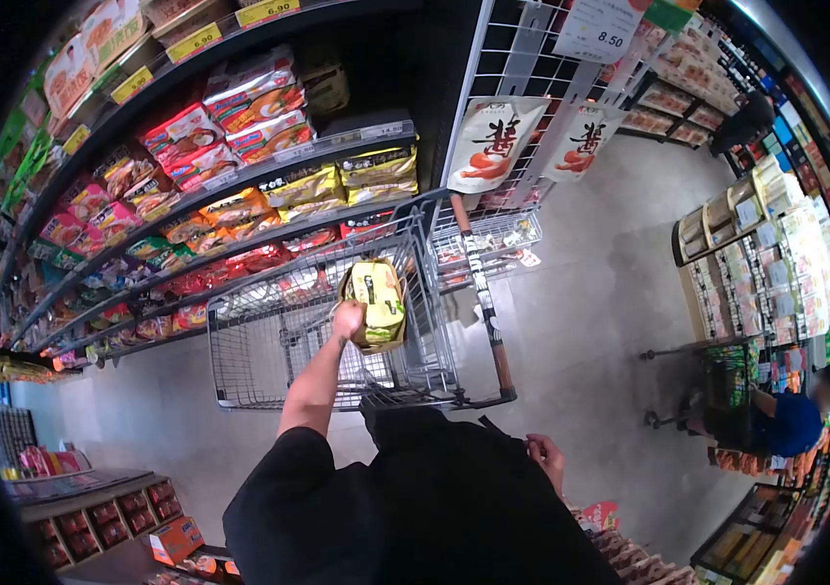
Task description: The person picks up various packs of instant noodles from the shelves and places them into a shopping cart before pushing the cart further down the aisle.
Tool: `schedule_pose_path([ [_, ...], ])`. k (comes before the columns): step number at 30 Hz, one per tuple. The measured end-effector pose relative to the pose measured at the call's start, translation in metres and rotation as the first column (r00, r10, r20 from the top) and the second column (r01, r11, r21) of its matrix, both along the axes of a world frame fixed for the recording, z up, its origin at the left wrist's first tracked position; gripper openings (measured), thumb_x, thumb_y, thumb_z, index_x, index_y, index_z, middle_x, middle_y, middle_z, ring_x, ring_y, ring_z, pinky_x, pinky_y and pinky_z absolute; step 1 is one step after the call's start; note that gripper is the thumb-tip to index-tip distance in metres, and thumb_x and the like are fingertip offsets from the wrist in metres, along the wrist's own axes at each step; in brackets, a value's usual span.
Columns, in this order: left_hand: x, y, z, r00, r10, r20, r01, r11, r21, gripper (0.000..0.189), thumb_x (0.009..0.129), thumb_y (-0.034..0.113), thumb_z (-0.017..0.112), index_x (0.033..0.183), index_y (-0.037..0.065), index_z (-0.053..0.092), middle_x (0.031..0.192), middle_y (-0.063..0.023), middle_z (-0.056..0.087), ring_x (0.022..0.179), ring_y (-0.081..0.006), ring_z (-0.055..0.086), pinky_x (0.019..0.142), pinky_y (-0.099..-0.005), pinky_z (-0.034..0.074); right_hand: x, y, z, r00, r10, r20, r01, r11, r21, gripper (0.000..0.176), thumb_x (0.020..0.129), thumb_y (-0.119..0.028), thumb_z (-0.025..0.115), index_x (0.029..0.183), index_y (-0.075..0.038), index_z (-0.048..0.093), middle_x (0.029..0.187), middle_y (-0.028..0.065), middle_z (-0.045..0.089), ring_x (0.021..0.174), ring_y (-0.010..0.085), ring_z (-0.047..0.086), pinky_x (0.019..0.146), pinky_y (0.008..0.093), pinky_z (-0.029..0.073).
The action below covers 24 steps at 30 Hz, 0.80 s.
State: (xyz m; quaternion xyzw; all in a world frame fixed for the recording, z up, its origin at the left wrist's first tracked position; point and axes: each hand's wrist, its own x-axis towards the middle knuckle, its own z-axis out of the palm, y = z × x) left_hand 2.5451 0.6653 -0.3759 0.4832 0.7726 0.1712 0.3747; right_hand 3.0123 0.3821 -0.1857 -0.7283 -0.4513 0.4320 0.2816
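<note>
The yellow pack (377,292) is big and puffy, with dark writing, some green low down, and a brown edge around it. It is at the shopping cart (269,359), near the handle (478,283) end; I cannot tell if it touches the wires. The left hand (347,320) holds its side at 8 o'clock. The right hand (546,458) is at 4 o'clock from the pack, near the black shirt (415,507), with bent fingers; I cannot tell if it holds anything.

From the pack, the cart's wire sides reach out to 9 o'clock, and the handle runs from 1 to 4 o'clock. The shelves (239,185) of bright food packs go from 9 to 12 o'clock, close to the cart. White bags (498,144) hang at 1 o'clock. Gray floor (590,292) spreads wide at 3 o'clock. A person in blue (787,421) is well away at 4 o'clock.
</note>
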Motion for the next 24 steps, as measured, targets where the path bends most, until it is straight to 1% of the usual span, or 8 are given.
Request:
schedule_pose_path([
  [7,0.006,0.01,0.098,0.996,-0.048,0.071,0.043,0.996,0.074,0.048,0.082,0.039,0.052,0.084,-0.006,0.068,0.079,-0.0253,0.066,0.074,-0.0333,0.067,0.071,-0.0401,0.051,-0.012,0.03,0.012,0.993,0.078,-0.089,-0.075,0.996,0.045,0.019,0.094,-0.01,0.055,0.107,0.001,0.062,0.086,0.0087,0.068,0.081,0.0131,0.063,0.074,0.0267,0.05],
  [9,0.021,-0.005,0.165,0.952,-0.014,0.306,-0.022,0.993,0.114,0.037,0.087,0.03,0.054,0.068,-0.002,0.063,0.057,-0.009,0.06,0.048,-0.0179,0.057,0.049,-0.0327,0.044,-0.018,0.049,0.004,0.984,0.133,-0.122,-0.12,0.987,0.109,0.02,0.094,-0.01,0.054,0.109,0.001,0.061,0.087,0.0092,0.068,0.083,0.0139,0.064,0.076,0.0271,0.05],
  [11,0.029,-0.01,0.206,0.895,-0.004,0.446,-0.06,0.99,0.128,0.032,0.088,0.023,0.053,0.063,0.004,0.058,0.052,-0.0025,0.054,0.044,-0.0117,0.05,0.044,-0.029,0.039,-0.031,0.071,-0.001,0.943,0.178,-0.281,-0.111,0.965,0.237,0.02,0.095,-0.013,0.055,0.107,0.001,0.062,0.092,0.0106,0.069,0.086,0.0171,0.066,0.076,0.0283,0.052],
  [15,0.056,-0.031,0.311,0.815,-0.039,0.579,-0.116,0.967,0.228,0.029,0.089,0.019,0.052,0.064,0.004,0.052,0.049,0.0008,0.047,0.039,-0.0095,0.044,0.04,-0.0258,0.036,-0.086,0.139,0.018,0.735,0.271,-0.622,-0.214,0.963,0.166,0.047,0.097,-0.035,0.049,0.13,-0.002,0.046,0.128,0.0189,0.051,0.116,0.0279,0.054,0.092,0.0414,0.049],
  [20,0.104,-0.079,0.389,0.884,-0.098,0.457,-0.106,0.91,0.401,0.027,0.092,0.018,0.051,0.071,0.002,0.059,0.052,0.0,0.055,0.039,-0.0066,0.049,0.037,-0.0216,0.038,-0.161,0.19,0.073,0.13,0.052,-0.99,-0.319,0.948,0.008,0.088,0.088,-0.072,0.028,0.149,-0.01,0.012,0.15,0.0181,0.022,0.136,0.0381,0.029,0.103,0.0615,0.032],
  [21,0.116,-0.091,0.395,0.9,-0.11,0.421,-0.091,0.898,0.43,0.028,0.092,0.018,0.051,0.072,0.001,0.059,0.053,-0.0014,0.057,0.04,-0.0068,0.052,0.037,-0.0215,0.04,-0.169,0.194,0.078,0.016,0.071,-0.997,-0.295,0.953,0.063,0.084,0.089,-0.069,0.034,0.146,-0.009,0.023,0.144,0.0173,0.035,0.129,0.0359,0.04,0.098,0.0574,0.04],
  [23,0.135,-0.111,0.382,0.928,-0.164,0.334,-0.03,0.863,0.504,0.029,0.093,0.018,0.051,0.073,-0.001,0.059,0.053,-0.0033,0.058,0.041,-0.0079,0.054,0.039,-0.0236,0.043,-0.182,0.203,0.083,-0.111,0.433,-0.894,-0.297,0.844,0.446,0.063,0.094,-0.057,0.037,0.134,-0.008,0.041,0.124,0.0112,0.053,0.108,0.0277,0.056,0.086,0.0451,0.05],
  [24,0.143,-0.121,0.379,0.943,-0.171,0.287,-0.001,0.858,0.514,0.029,0.093,0.018,0.052,0.073,-0.001,0.059,0.053,-0.0034,0.058,0.042,-0.0083,0.054,0.04,-0.0249,0.043,-0.184,0.199,0.067,-0.045,0.201,-0.978,-0.231,0.951,0.206,0.05,0.093,-0.047,0.049,0.123,-0.008,0.05,0.109,0.0065,0.059,0.093,0.0219,0.059,0.076,0.0375,0.052],
])
